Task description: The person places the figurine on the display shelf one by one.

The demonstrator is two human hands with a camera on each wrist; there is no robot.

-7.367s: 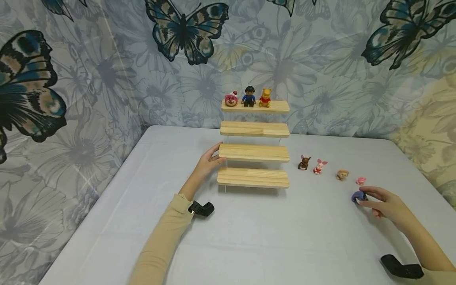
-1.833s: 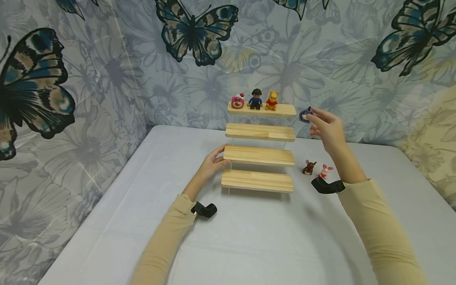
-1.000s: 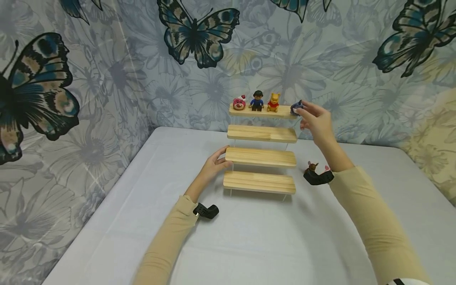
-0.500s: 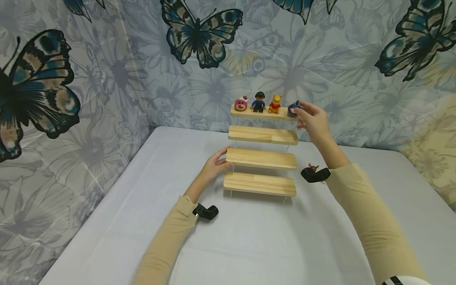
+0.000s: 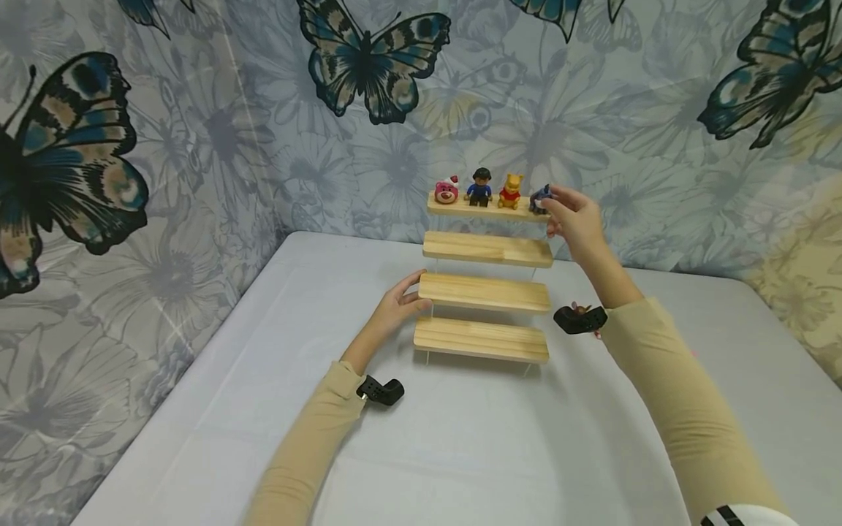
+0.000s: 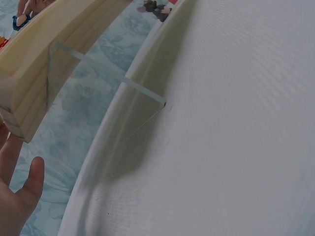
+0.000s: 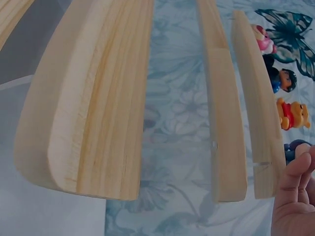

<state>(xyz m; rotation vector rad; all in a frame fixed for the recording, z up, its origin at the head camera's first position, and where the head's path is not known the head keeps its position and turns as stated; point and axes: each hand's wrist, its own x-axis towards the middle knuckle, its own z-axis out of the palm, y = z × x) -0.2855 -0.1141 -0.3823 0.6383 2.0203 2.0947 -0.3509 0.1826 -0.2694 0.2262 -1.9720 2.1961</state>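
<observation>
In the head view my right hand (image 5: 579,223) pinches a small blue donkey figurine (image 5: 541,199) at the right end of the top shelf board (image 5: 473,210). To its left stand a yellow bear figurine in a red shirt (image 5: 510,191), a dark-haired toy figure in blue (image 5: 479,188) and a pink bear-head figurine (image 5: 446,192). My left hand (image 5: 392,310) touches the left end of the third board (image 5: 483,292). The left wrist view shows the fingers against the board end and the thumb (image 6: 34,179) extended, apart from the wood. Fingers partly cover the donkey.
Below are the second board (image 5: 487,248) and the lowest board (image 5: 480,340) of this stepped stand on the white-covered table (image 5: 447,438). A brown figurine (image 5: 580,307) is mostly hidden behind the right wrist's black camera mount (image 5: 579,321). Patterned cloth hangs behind.
My right hand has lifted the blue donkey from the table's right side and carried it to the top board's right end, shifting slightly left lately. My left hand stays at the third board.
</observation>
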